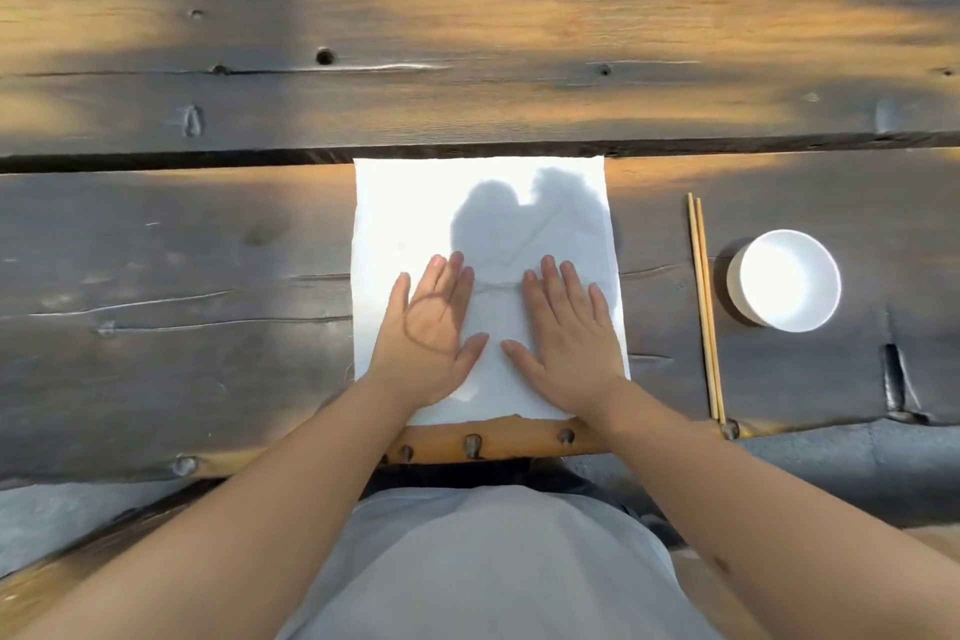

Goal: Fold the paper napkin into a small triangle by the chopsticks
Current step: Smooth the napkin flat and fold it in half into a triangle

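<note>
Both hands, left hand (434, 327) and right hand (566, 333), press flat with straight fingers on the seemingly unfolded paper napkin (415, 213), spread on the wooden table (182, 276) left of the chopsticks (704, 307).

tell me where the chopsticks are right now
In the head view, the chopsticks lie on the wooden table, right of the napkin, just left of the white bowl.
</note>
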